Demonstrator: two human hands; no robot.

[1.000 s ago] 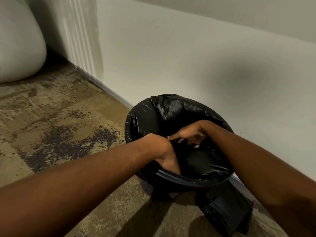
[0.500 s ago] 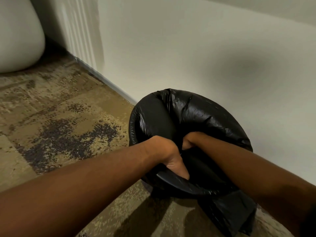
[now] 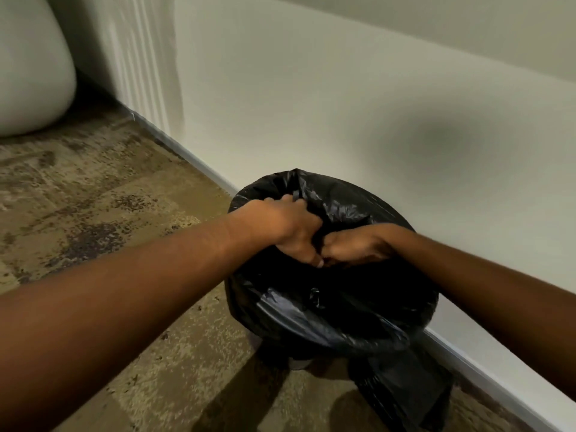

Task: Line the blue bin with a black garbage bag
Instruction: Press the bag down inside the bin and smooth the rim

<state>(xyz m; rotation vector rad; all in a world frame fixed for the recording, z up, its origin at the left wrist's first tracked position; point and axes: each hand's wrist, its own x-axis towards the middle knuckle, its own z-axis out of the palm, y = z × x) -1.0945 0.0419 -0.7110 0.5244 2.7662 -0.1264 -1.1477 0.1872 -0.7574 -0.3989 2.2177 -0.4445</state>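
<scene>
A pale wall [image 3: 311,104] meets mottled carpet [image 3: 93,219]. At the wall's foot, the black garbage bag [image 3: 336,316] drapes over the bin, hiding it. Above its opening the left hand [image 3: 290,232] and right hand [image 3: 355,247] each hold bunched plastic in a tight grip, knuckles touching.

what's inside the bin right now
Black bag plastic fills the mouth, draped over the rim. Both hands, left hand and right hand, grip bunched plastic there. The bin's bottom and blue walls are covered.
</scene>
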